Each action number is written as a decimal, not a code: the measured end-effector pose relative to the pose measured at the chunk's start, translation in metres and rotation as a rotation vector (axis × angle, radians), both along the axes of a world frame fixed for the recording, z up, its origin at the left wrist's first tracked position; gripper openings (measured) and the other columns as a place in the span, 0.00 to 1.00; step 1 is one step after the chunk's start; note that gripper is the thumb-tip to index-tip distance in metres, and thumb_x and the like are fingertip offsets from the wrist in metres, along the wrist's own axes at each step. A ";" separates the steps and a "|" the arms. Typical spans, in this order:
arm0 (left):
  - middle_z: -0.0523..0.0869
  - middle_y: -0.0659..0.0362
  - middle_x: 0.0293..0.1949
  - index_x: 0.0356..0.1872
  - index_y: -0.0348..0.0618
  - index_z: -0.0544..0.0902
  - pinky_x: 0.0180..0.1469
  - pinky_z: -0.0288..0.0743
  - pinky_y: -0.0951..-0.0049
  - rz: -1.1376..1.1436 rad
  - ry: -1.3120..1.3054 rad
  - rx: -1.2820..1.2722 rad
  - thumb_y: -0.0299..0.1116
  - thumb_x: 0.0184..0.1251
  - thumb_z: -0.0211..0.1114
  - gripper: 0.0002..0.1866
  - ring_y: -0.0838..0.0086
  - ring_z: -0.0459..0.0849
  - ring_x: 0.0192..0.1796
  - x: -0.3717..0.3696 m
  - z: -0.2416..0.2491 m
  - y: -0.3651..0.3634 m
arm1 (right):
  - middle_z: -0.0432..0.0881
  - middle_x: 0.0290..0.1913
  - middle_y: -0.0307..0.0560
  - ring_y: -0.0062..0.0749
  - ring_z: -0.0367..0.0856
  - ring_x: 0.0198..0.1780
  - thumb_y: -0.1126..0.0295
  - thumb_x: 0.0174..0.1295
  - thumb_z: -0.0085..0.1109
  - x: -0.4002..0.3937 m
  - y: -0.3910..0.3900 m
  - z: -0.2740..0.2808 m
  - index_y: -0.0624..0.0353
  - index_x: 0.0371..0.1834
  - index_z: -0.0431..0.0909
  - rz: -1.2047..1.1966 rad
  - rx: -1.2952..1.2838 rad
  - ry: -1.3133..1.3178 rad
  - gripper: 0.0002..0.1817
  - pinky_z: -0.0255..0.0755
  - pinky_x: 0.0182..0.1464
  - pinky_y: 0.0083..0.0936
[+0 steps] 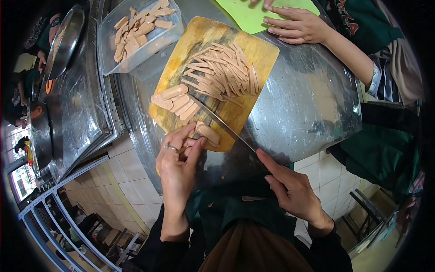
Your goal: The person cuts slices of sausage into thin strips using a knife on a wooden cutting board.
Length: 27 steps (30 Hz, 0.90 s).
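Note:
My right hand (290, 188) is wrapped round the handle of a long knife (226, 127), whose blade slants up and left across the wooden cutting board (258, 50). With its fingertips, my left hand (179, 154) grips a sausage piece (208, 133) at the board's near edge. Just beyond the blade's tip lie several cut sausage slices (179, 102). A pile of thin sausage strips (222, 70) covers the board's far half. The knife handle is mostly hidden in my right hand.
A clear plastic container (106, 52) of sausage pieces stands at the upper left. A co-worker's hand (294, 25) rests by a green cutting board (247, 18) at the top. Another metal table (81, 113) with a metal bowl (68, 41) is on the left.

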<state>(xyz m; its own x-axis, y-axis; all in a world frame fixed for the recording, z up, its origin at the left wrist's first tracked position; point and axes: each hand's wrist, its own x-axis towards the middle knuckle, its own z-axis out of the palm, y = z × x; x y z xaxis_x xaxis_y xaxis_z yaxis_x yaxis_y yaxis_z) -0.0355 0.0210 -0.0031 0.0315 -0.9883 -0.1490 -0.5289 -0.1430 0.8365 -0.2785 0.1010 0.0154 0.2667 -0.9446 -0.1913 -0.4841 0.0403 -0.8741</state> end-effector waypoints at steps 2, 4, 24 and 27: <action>0.89 0.55 0.46 0.61 0.32 0.84 0.48 0.88 0.78 0.023 0.007 -0.002 0.16 0.69 0.71 0.19 0.77 0.90 0.45 -0.002 -0.001 0.007 | 0.88 0.44 0.55 0.38 0.78 0.25 0.78 0.74 0.59 0.002 0.002 0.001 0.44 0.85 0.61 -0.013 0.024 -0.003 0.37 0.78 0.32 0.35; 0.90 0.55 0.43 0.63 0.30 0.83 0.48 0.88 0.77 0.026 0.077 -0.003 0.15 0.70 0.70 0.20 0.76 0.91 0.45 -0.007 -0.001 0.013 | 0.85 0.36 0.54 0.39 0.77 0.24 0.78 0.74 0.59 0.005 0.006 0.004 0.43 0.85 0.61 -0.009 0.081 0.009 0.38 0.77 0.32 0.37; 0.87 0.56 0.49 0.68 0.33 0.80 0.50 0.85 0.77 0.073 0.157 0.023 0.15 0.70 0.70 0.25 0.75 0.91 0.48 -0.008 -0.006 0.019 | 0.74 0.25 0.44 0.31 0.70 0.21 0.76 0.74 0.60 0.000 -0.011 0.006 0.38 0.84 0.65 0.064 0.081 0.074 0.36 0.70 0.24 0.32; 0.87 0.56 0.49 0.66 0.34 0.81 0.49 0.86 0.78 0.078 0.150 0.012 0.16 0.69 0.71 0.24 0.75 0.91 0.47 -0.008 -0.009 0.020 | 0.76 0.26 0.46 0.34 0.71 0.22 0.78 0.71 0.62 0.001 -0.016 0.008 0.42 0.81 0.68 0.072 0.106 0.098 0.35 0.71 0.26 0.34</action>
